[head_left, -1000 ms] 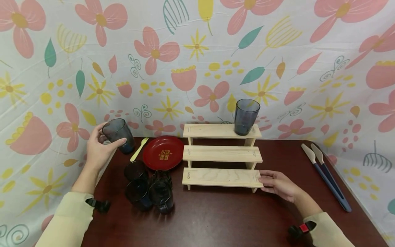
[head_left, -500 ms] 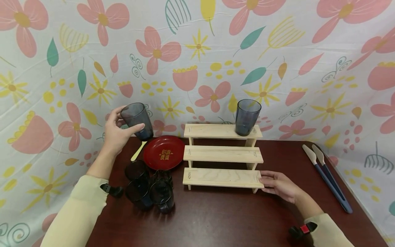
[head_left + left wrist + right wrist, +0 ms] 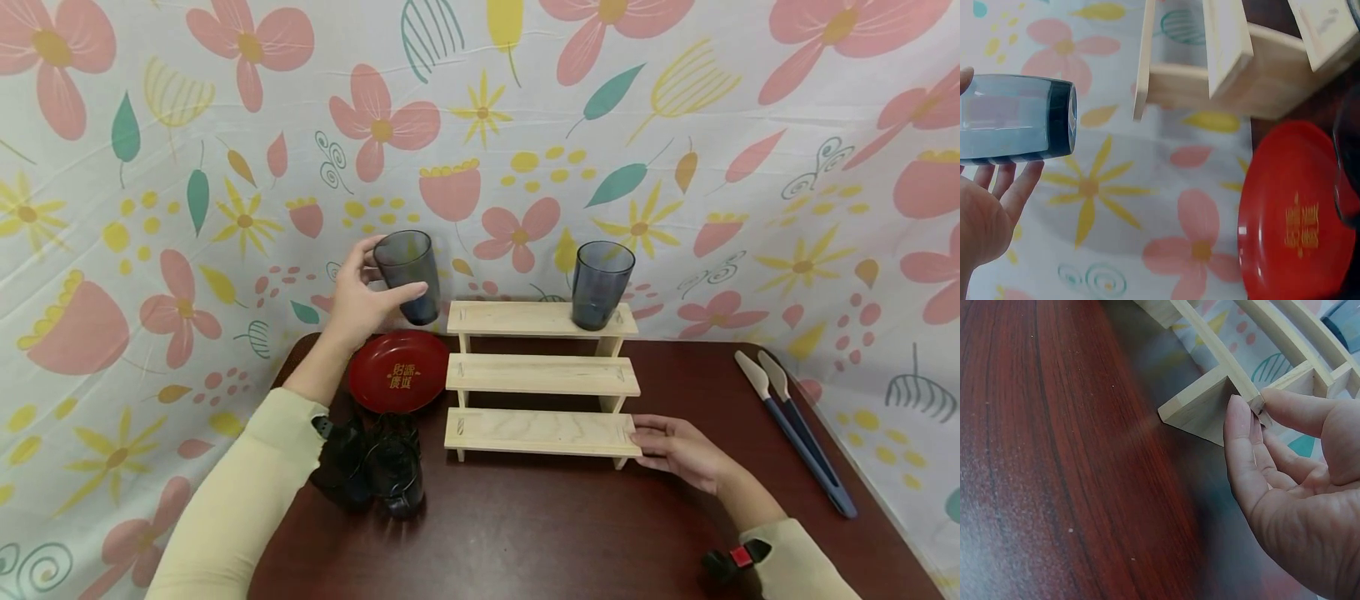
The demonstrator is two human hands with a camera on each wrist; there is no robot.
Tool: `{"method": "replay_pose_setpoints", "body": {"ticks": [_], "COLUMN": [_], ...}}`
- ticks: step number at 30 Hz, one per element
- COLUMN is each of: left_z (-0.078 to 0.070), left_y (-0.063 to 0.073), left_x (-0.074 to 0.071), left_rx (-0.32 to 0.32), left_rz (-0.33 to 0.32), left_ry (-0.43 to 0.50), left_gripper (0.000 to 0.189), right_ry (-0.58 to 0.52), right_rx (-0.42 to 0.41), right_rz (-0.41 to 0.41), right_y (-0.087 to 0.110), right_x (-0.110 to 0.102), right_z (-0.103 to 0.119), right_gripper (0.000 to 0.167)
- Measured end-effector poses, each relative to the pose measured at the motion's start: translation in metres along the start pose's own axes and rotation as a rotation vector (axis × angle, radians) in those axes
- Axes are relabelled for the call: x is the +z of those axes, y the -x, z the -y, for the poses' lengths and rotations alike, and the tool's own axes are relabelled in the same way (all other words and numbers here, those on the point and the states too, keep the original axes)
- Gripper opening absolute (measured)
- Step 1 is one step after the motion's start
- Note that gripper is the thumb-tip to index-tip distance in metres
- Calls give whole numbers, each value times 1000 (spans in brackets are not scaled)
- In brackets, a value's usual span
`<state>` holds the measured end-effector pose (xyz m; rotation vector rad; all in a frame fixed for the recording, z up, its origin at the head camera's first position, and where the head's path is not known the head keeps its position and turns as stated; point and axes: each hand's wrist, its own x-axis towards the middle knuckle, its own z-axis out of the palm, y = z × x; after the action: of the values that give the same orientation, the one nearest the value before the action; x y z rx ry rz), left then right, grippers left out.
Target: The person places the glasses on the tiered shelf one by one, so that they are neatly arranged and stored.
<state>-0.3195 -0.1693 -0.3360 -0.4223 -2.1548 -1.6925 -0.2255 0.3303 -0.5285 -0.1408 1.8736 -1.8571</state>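
My left hand (image 3: 358,302) grips a blue-grey glass tumbler (image 3: 412,279) between thumb and fingers, held slightly tilted in the air left of the wooden three-tier shelf's (image 3: 542,375) top step. In the left wrist view the same tumbler (image 3: 1013,119) has its thick dark base towards the shelf, apart from it. A second tumbler (image 3: 602,283) stands upright on the right end of the top step. My right hand (image 3: 681,452) pinches the right end of the lowest step; the right wrist view shows the thumb and fingers (image 3: 1241,437) on that board's end.
Below the left hand lies a red plate (image 3: 397,375) with gold characters. Several dark glass cups (image 3: 393,475) cluster in front of it, partly hidden by the left sleeve. Blue-handled tongs (image 3: 798,442) lie at the table's right edge. A flowered cloth (image 3: 480,167) hangs behind.
My left hand has carried the tumbler right and upward, from the table's left edge towards the shelf's top step. The forearm now covers the yellow fork and some cups. My right hand stays put.
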Motion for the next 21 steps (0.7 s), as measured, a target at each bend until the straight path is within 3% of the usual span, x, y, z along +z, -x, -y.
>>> {"method": "replay_pose_setpoints", "body": {"ticks": [10,21], "left_z": [-1,2], "left_y": [-8,-13], "left_x": [50,93], "left_rx": [-15,-10], "left_rz": [75,124], "left_ry": [34,23], "left_gripper": [79,81], "right_ry": [-2,3], "right_rx": [4,8], "right_rz": [-6,-12], "right_y": [0,0], "right_x": [-1,1], "right_z": [0,0], "right_gripper": [68,65]}}
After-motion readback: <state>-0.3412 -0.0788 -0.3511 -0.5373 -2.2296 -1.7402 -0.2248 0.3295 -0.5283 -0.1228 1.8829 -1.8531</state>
